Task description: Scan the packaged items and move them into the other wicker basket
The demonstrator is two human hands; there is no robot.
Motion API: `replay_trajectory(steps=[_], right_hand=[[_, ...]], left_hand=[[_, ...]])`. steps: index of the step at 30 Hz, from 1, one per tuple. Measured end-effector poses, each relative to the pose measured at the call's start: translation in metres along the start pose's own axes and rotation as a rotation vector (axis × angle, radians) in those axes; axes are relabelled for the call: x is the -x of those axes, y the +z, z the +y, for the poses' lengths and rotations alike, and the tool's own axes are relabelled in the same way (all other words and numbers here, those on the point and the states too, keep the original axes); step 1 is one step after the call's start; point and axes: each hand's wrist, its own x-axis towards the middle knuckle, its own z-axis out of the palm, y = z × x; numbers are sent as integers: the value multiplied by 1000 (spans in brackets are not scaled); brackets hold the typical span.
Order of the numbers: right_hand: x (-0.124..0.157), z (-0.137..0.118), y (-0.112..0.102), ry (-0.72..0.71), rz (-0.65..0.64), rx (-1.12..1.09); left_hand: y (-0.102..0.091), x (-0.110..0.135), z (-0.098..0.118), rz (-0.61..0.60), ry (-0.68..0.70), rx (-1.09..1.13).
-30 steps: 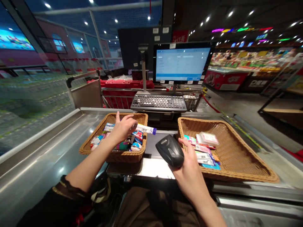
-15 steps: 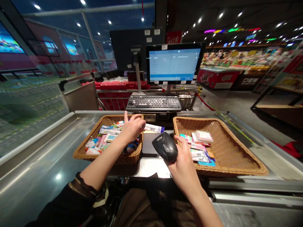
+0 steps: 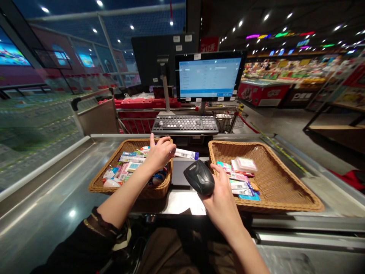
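Observation:
My left hand (image 3: 159, 154) is closed on a slim white package (image 3: 186, 153) with a barcode and a purple end, which points right above the gap between two baskets. Beneath that hand is the left wicker basket (image 3: 95, 184), filled with small packaged goods (image 3: 133, 166). My right hand (image 3: 221, 194) grips a black barcode scanner (image 3: 199, 177), its head tilted up and left toward the package without touching it. Beside the right hand stands the right wicker basket (image 3: 285, 177), with several flat packs (image 3: 239, 177) and a clear plastic box (image 3: 245, 164) at its left side.
Behind the baskets are a keyboard (image 3: 185, 124) and a lit monitor (image 3: 209, 78). A metal counter (image 3: 51, 205) with raised edges surrounds the baskets. Carts with red crates (image 3: 142, 102) stand beyond it. Stacked bottles (image 3: 37, 125) are on the far left.
Both hands keep nearly the same place and grip. The metal plate below the keyboard, lit earlier behind the package, now looks dark.

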Motion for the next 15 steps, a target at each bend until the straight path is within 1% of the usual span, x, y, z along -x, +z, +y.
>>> replay_trajectory(steps=[4,8,11,15], right_hand=[[3,5,-12,11,59,-22],[12,27,-37,62,131,-41],[23,46,-61,132,183,-60],[38,62,-90,303,346,-95]], left_hand=[[0,-11,8,5,16,20],[5,-30,29,-13,53,57],[16,-48,50,-34,106,95],[39,-73,85,-80,191,138]])
